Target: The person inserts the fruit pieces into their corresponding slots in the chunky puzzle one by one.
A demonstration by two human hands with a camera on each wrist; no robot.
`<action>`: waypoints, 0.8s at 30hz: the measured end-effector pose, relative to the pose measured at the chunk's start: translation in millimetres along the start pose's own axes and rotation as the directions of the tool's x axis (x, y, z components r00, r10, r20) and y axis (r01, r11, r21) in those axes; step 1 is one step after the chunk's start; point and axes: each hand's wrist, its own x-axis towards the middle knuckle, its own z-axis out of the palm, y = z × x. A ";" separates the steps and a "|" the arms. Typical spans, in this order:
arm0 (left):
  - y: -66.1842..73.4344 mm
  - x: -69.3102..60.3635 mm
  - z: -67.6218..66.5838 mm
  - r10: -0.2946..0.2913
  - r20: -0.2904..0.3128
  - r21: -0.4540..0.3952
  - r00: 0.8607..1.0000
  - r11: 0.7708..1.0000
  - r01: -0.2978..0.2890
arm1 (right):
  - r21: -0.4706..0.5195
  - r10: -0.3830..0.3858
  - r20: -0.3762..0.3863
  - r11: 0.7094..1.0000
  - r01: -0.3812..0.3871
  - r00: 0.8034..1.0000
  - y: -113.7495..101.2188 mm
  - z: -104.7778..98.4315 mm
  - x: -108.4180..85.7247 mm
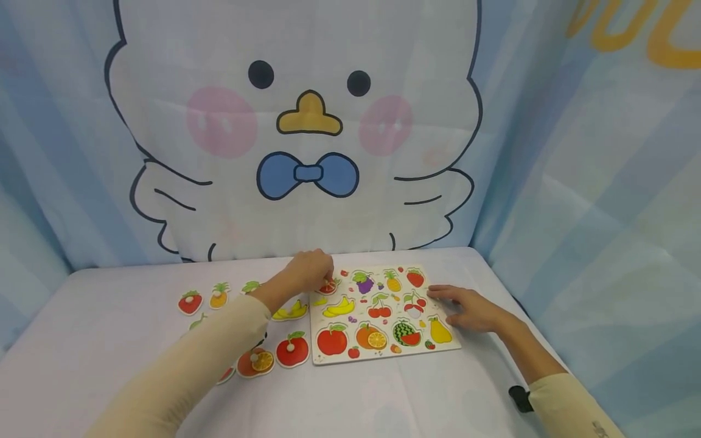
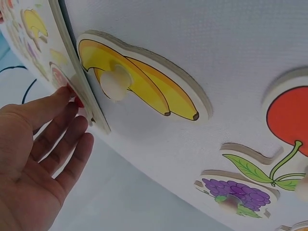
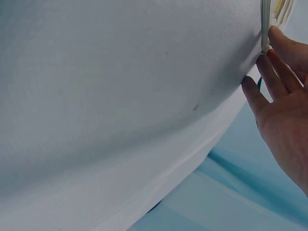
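Note:
My left hand (image 1: pixel 312 269) is at the upper left corner of a fruit puzzle board (image 1: pixel 358 359). Its thumb and fingertips pinch at a red cut-fruit puzzle piece (image 1: pixel 330 287); the fingers partly cover that piece. In the left wrist view, red shows beside the fingertips of this hand (image 2: pixel 45 144). My right hand (image 1: pixel 473 310) rests against the board's right edge with its fingers extended. The right wrist view shows the fingertips of that hand (image 3: pixel 284 101) touching the board's edge. Just left of the board lies a banana piece (image 2: pixel 144 79) with a knob.
More knobbed pieces lie left of the board, among them a strawberry (image 1: pixel 190 302), a pineapple (image 1: pixel 218 296), an apple (image 1: pixel 292 351), an orange (image 1: pixel 255 362) and grapes (image 2: pixel 240 192). My left forearm hides some of them. A printed curtain (image 1: pixel 306 225) hangs behind the white-covered table (image 1: pixel 339 404).

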 end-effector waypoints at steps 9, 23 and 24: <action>1.4 -2.6 -0.5 -0.003 0.002 -0.024 1.000 1.000 0.003 | -0.010 0.021 0.000 1.000 -0.021 1.000 3.6 2.4 1.0; 4.5 -5.1 1.0 -0.013 -0.002 -0.011 1.000 1.000 0.013 | -0.006 0.024 0.003 1.000 -0.024 1.000 1.2 1.1 0.4; 5.0 -6.3 0.8 -0.014 -0.005 -0.010 1.000 1.000 0.014 | -0.006 0.020 0.003 1.000 -0.020 1.000 1.5 1.0 0.8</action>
